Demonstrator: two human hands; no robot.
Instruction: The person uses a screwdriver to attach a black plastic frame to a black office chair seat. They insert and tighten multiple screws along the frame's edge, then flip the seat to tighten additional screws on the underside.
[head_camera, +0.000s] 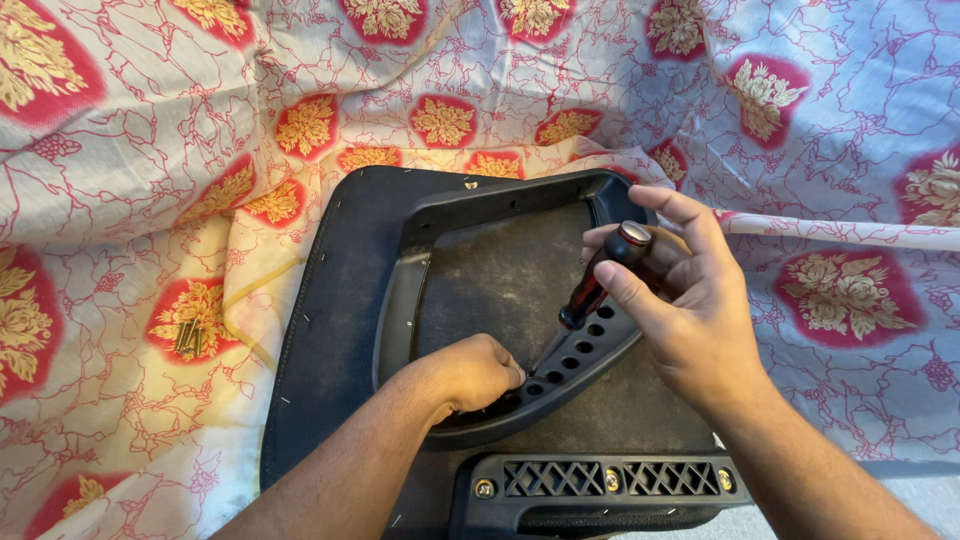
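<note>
Right hand (690, 310) has a firm grip on the screwdriver (596, 285); left hand (470, 372), closed, steadies the black frame (590, 352). I judge we're mid-screw; keep the tip seated.

From where I stand there are no packages, labels, signs or screens anywhere in view.
</note>
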